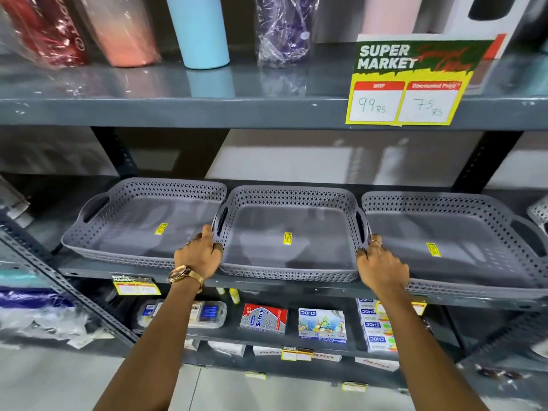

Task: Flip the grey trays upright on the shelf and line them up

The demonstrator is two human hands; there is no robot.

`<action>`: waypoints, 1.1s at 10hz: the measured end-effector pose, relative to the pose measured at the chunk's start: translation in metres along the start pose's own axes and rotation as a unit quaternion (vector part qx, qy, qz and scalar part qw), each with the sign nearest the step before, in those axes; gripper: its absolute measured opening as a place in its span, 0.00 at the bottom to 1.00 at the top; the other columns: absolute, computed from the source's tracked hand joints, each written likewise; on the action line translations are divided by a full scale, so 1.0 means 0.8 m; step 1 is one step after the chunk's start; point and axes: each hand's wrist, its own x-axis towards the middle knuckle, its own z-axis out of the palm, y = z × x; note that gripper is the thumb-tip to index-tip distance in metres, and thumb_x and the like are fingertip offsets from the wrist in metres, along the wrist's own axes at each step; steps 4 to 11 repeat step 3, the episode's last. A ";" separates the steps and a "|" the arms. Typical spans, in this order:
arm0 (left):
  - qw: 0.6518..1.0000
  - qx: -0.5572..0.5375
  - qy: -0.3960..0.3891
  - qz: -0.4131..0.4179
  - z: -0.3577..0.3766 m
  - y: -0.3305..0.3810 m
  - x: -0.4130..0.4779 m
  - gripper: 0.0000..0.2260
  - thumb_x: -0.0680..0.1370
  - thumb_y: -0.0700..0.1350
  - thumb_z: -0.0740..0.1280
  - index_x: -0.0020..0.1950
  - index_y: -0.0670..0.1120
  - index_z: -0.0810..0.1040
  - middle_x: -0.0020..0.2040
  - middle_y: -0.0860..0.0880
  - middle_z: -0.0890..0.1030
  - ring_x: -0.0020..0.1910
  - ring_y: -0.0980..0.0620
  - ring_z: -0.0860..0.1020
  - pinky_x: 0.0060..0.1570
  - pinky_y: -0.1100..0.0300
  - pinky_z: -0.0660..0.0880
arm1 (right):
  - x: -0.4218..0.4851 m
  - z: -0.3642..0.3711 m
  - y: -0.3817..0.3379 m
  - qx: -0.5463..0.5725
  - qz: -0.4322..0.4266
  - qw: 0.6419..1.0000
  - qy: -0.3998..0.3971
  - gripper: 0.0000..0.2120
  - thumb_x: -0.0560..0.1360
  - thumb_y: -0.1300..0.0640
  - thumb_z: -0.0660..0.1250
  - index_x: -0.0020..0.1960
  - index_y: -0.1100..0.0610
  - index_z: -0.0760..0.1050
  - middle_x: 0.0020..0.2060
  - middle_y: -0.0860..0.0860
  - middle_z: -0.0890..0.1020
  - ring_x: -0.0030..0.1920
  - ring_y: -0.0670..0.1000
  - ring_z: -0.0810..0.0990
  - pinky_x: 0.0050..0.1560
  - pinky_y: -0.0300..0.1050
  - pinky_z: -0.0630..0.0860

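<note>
Three grey perforated trays stand upright side by side on the middle shelf (142,272), each with a yellow sticker inside. The left tray (142,221) and the right tray (462,232) flank the middle tray (290,232). My left hand (198,256), with a gold watch on the wrist, grips the middle tray's left handle edge. My right hand (382,262) grips that tray's right handle edge, where it meets the right tray. The middle tray's front rim overhangs the shelf edge slightly.
The upper shelf carries wrapped bottles and a blue tumbler (201,31); a yellow price sign (406,84) hangs from its edge. Below are stationery boxes (321,324) and price tags. A slanted metal upright (59,280) stands at left. A white basket (539,212) peeks in at far right.
</note>
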 end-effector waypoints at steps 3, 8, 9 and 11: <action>0.998 -0.031 -0.047 -0.023 -0.013 0.000 -0.013 0.18 0.79 0.48 0.54 0.68 0.44 0.61 0.60 0.38 0.78 0.56 0.37 0.77 0.51 0.47 0.72 | -0.018 -0.022 -0.016 0.040 0.021 0.999 -0.014 0.36 0.78 0.38 0.51 0.75 0.62 0.52 0.73 0.62 0.65 0.71 0.64 0.65 0.66 0.64 0.66; 0.998 -0.031 -0.047 -0.023 -0.013 0.000 -0.013 0.18 0.79 0.48 0.54 0.68 0.44 0.61 0.60 0.38 0.78 0.56 0.37 0.77 0.51 0.47 0.72 | -0.018 -0.022 -0.016 0.040 0.021 0.999 -0.014 0.36 0.78 0.38 0.51 0.75 0.62 0.52 0.73 0.62 0.65 0.71 0.64 0.65 0.66 0.64 0.66; 0.998 -0.031 -0.047 -0.023 -0.013 0.000 -0.013 0.18 0.79 0.48 0.54 0.68 0.44 0.61 0.60 0.38 0.78 0.56 0.37 0.77 0.51 0.47 0.72 | -0.018 -0.022 -0.016 0.040 0.021 0.999 -0.014 0.36 0.78 0.38 0.51 0.75 0.62 0.52 0.73 0.62 0.65 0.71 0.64 0.65 0.66 0.64 0.66; 0.998 -0.031 -0.047 -0.023 -0.013 0.000 -0.013 0.18 0.79 0.48 0.54 0.68 0.44 0.61 0.60 0.38 0.78 0.56 0.37 0.77 0.51 0.47 0.72 | -0.018 -0.022 -0.016 0.040 0.021 0.999 -0.014 0.36 0.78 0.38 0.51 0.75 0.62 0.52 0.73 0.62 0.65 0.71 0.64 0.65 0.66 0.64 0.66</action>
